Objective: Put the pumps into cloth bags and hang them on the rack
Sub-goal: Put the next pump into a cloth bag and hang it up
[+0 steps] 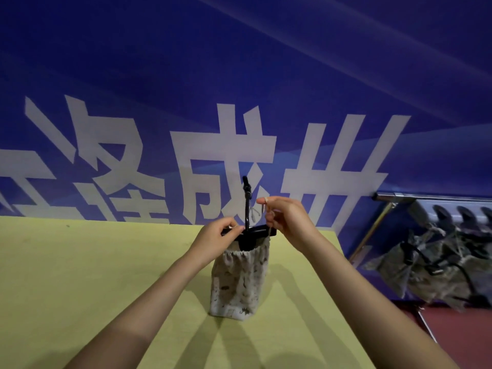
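We've got the pump [246, 209] bagged in the cloth bag [239, 280] on the desk [80, 275]; left hand [213, 241] and right hand [287, 219] each pinch a drawstring. Cinching, hanging on rack [426, 199] remain.

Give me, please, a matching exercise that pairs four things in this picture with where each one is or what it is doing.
Things:
1. cloth bag
2. pump
3. right hand
4. filled bags

Places or states:
A. hanging from the rack at the right
B. standing upright on the yellow table
C. pinching a drawstring above the bag's mouth
D. sticking up out of the bag's mouth

Pairs: 1-B, 2-D, 3-C, 4-A
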A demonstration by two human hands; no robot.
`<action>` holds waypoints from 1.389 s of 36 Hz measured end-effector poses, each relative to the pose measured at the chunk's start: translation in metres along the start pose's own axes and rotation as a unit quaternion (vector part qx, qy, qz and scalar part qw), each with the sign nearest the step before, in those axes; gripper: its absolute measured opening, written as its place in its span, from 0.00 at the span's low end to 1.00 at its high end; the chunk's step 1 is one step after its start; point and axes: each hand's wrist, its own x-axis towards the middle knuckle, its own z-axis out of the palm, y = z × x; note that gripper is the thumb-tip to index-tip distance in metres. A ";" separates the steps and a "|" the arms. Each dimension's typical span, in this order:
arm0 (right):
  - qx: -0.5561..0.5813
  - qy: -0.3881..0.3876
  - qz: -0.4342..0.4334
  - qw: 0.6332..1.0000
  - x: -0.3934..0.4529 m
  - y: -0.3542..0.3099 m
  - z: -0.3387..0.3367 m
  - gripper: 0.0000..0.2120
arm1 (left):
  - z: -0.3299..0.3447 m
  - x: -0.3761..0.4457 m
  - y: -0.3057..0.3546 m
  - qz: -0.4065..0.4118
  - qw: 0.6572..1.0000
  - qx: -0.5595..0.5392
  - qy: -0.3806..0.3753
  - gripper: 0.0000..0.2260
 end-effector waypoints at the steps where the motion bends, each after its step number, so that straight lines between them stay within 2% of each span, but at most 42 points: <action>1: 0.019 -0.014 0.001 1.000 -0.003 -0.001 0.004 0.12 | 0.001 0.002 0.001 -0.003 1.000 0.004 0.003 0.12; 4: 0.067 -0.052 -0.003 0.996 -0.013 0.000 0.012 0.12 | 0.004 0.006 0.008 0.000 1.000 0.017 -0.001 0.11; 7: 0.047 -0.018 -0.025 0.998 -0.019 0.006 0.009 0.10 | 0.007 0.006 0.011 0.011 1.000 0.023 -0.016 0.11; 9: -0.068 0.046 -0.091 0.993 -0.019 0.015 -0.003 0.08 | 0.011 0.004 0.010 0.017 1.000 -0.002 -0.018 0.11; 11: -0.252 0.084 -0.159 0.951 -0.015 0.027 -0.016 0.07 | 0.016 0.002 0.009 0.003 0.998 -0.058 -0.006 0.12; 13: -0.396 0.044 -0.175 0.900 -0.013 0.039 -0.026 0.11 | 0.022 0.003 0.012 -0.009 0.995 -0.098 0.009 0.12; 16: -0.507 0.000 -0.148 0.849 -0.014 0.046 -0.029 0.10 | 0.030 0.007 0.024 0.003 0.994 -0.109 0.031 0.11; 19: -0.496 0.023 -0.144 0.856 -0.020 0.046 -0.034 0.06 | 0.038 0.012 0.036 0.000 0.991 -0.123 0.049 0.11; 22: -0.453 0.035 -0.141 0.879 -0.029 0.047 -0.047 0.12 | 0.041 0.016 0.045 -0.005 0.991 -0.128 0.029 0.12; 24: -0.429 0.045 -0.141 0.891 -0.036 0.046 -0.058 0.10 | 0.041 0.019 0.055 -0.010 0.987 -0.156 0.030 0.12; 26: -0.418 0.059 -0.147 0.894 -0.042 0.043 -0.075 0.10 | 0.041 0.022 0.068 -0.018 0.981 -0.191 0.033 0.12; 29: -0.415 0.067 -0.169 0.892 -0.049 0.034 -0.105 0.16 | 0.052 0.025 0.092 -0.029 0.978 -0.206 -0.010 0.13; 37: -0.412 0.040 -0.177 0.893 -0.083 0.014 -0.202 0.11 | 0.129 0.030 0.177 -0.025 0.979 -0.195 -0.059 0.14; 41: -0.426 0.029 -0.170 0.888 -0.099 0.016 -0.256 0.17 | 0.176 0.028 0.217 -0.034 0.973 -0.215 -0.076 0.14; 45: -0.437 0.005 -0.136 0.889 -0.111 0.018 -0.311 0.16 | 0.223 0.025 0.253 -0.043 0.947 -0.307 -0.085 0.14; 50: -0.429 -0.003 -0.100 0.898 -0.128 0.015 -0.372 0.16 | 0.274 0.018 0.286 -0.042 0.927 -0.363 -0.082 0.14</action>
